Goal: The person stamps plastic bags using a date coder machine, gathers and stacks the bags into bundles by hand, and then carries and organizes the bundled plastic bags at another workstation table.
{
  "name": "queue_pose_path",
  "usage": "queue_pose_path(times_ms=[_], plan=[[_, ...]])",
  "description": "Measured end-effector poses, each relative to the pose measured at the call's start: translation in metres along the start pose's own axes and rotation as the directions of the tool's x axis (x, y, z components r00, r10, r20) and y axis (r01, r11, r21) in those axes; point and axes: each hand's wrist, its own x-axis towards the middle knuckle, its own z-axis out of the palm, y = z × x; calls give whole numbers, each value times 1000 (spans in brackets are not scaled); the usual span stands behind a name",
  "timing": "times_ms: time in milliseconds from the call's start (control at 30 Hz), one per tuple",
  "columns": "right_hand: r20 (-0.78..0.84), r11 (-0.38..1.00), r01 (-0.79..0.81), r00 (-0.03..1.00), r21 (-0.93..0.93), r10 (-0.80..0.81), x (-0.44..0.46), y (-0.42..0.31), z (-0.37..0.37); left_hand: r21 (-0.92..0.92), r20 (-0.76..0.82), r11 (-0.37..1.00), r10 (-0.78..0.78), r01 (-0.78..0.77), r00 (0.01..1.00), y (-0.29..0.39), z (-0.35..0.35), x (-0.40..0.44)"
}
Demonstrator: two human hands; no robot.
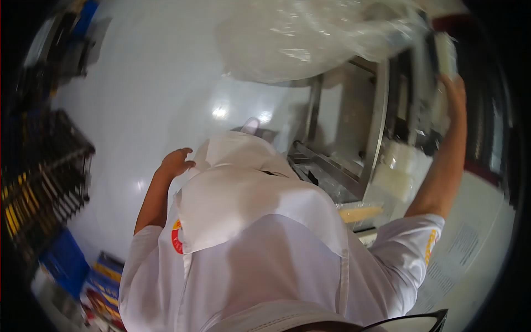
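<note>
My left hand (pixel 177 161) hangs beside the white apron (pixel 238 182), its fingers apart and nothing in them. On the far right my right hand (pixel 454 91) is stretched forward, with its fingers closed on the lower end of a long pale block (pixel 445 54), which is blurred. Left of that arm, a whitish wrapped block (pixel 395 166) lies near the metal machine frame (pixel 378 124). A yellowish strip in clear wrap (pixel 360 213) is close to my body.
Clear plastic film (pixel 282 41) bulges over the frame's far end. Dark racks (pixel 50 160) with yellow parts stand at left, near a blue crate (pixel 65 260). A white panel with printed text (pixel 456 249) is at lower right. Pale floor (pixel 138 99) shows between.
</note>
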Motion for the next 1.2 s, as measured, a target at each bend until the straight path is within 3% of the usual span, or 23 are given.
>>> queue_pose_path(times_ms=[67, 100, 167, 233, 267, 300, 367, 433, 467, 500, 533, 567, 600, 633, 667, 733, 800, 967, 1000, 1067, 1100, 1133, 1200], plan=[[-39, 988, -5, 999, -153, -1, 33, 32, 16, -12, -36, 996, -92, 92, 995, -18, 16, -8], [144, 996, 13, 990, -85, 0, 41, 36, 19, -14, -52, 992, -122, 121, 991, -28, 25, -11], [79, 868, -3, 996, -497, 49, 63, 63, 42, -113, -11, 984, -143, 141, 990, -42, 44, -13], [302, 958, -58, 942, -282, 146, 57, 66, 45, -226, -14, 963, -154, 146, 988, -58, 69, -12], [198, 958, -110, 966, -263, 165, 50, 74, 47, -258, -41, 962, -99, 86, 994, -74, 93, -7], [247, 965, -75, 959, -253, 139, 54, 81, 41, -306, -11, 944, -133, 123, 991, -75, 109, -7], [97, 949, -69, 990, -309, 103, 66, 91, 27, -380, 76, 901, -196, 210, 978, -69, 129, -7], [-285, 885, 37, 940, -465, -189, 79, 67, -1, -380, 63, 887, -259, 263, 964, -68, 133, -6], [-421, 938, 158, 861, -309, -284, 79, 38, -2, -349, 57, 890, -291, 293, 955, -68, 133, -5], [-577, 873, 484, 729, 56, -367, 52, -27, 5, -252, 50, 937, -239, 243, 970, -80, 131, 4], [-519, 724, 526, 811, 447, -270, 21, -99, 11, -162, 10, 968, -192, 191, 981, -94, 131, 19], [-412, 554, 600, 800, 578, -437, -12, -172, 7, -225, -42, 959, -188, 174, 981, -101, 115, 26], [-309, 452, 508, 841, 733, -445, -39, -228, 8, -282, -79, 947, -180, 152, 980, -107, 101, 34], [-283, 308, 593, 697, 744, -659, -55, -277, 9, -337, -106, 933, -173, 128, 979, -116, 87, 42], [-270, 7, 499, 480, 867, -835, -58, -314, 13, -326, -171, 940, -166, 103, 971, -125, 70, 52], [-287, -185, 447, 172, 875, -942, -102, -419, 0, -472, -220, 876, -225, 98, 949, -141, 37, 62], [-307, -241, 437, 85, 867, -948, -128, -474, -8, -575, -302, 814, -304, 82, 904, -164, 10, 71], [-395, -352, 224, 192, 909, -898, -140, -564, 39, -619, -390, 779, -417, 101, 821, -226, -11, 63], [-424, -403, 165, 116, 900, -898, -142, -587, 60, -614, -430, 783, -439, 101, 789, -232, -9, 65], [-534, -518, -130, -211, 846, -819, -153, -641, 138, -692, -355, 709, -497, 135, 792, -237, -7, 66], [-553, -489, -258, -352, 833, -755, -163, -659, 156, -741, -281, 653, -513, 157, 811, -234, -9, 64], [-484, -352, -343, -475, 871, -735, -170, -672, 160, -783, -205, 594, -527, 184, 825, -233, -9, 63], [-516, -262, -462, -599, 847, -612, -167, -714, 168, -806, -106, 544, -522, 235, 846, -231, -16, 65]])
